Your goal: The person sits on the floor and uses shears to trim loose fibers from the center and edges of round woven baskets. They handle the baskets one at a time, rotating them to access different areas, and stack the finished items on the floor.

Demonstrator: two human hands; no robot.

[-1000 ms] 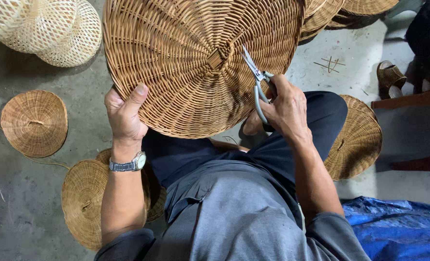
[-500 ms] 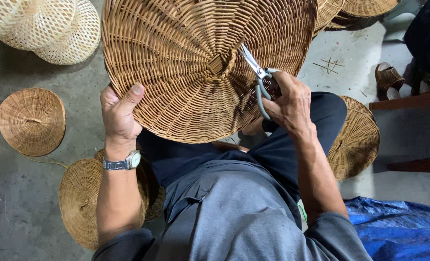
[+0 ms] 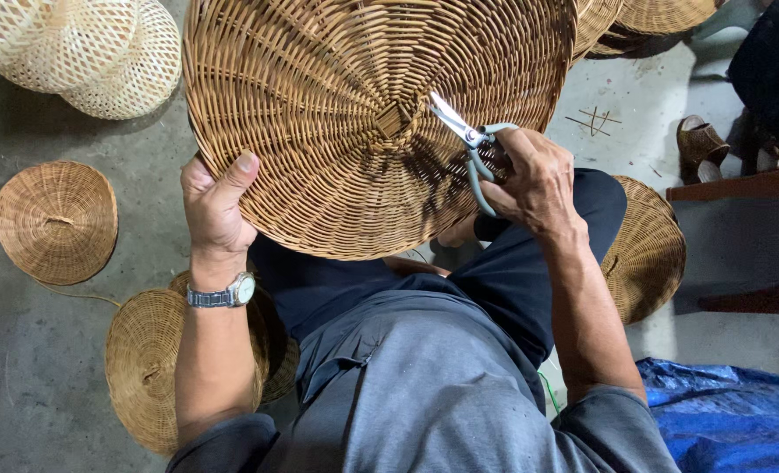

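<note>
A large round woven wicker tray (image 3: pixel 337 114) is held over my lap, its underside facing me. My left hand (image 3: pixel 217 206) grips its lower left rim, thumb pressed on the weave; a metal watch is on that wrist. My right hand (image 3: pixel 534 180) holds grey-handled scissors (image 3: pixel 468 140), their blades pointing up-left at the knot in the middle of the weave. The blades look nearly closed.
Smaller woven trays lie on the concrete floor: one at left (image 3: pixel 55 221), one by my left knee (image 3: pixel 148 368), one at right (image 3: pixel 648 250). Pale bamboo baskets (image 3: pixel 100 48) sit top left. A blue tarp (image 3: pixel 731 420) is bottom right, a sandal (image 3: pixel 701 144) and wooden furniture at right.
The tray has shifted up and right in view. My right hand has moved the scissors left toward the tray's centre knot. My left hand keeps its grip on the rim.
</note>
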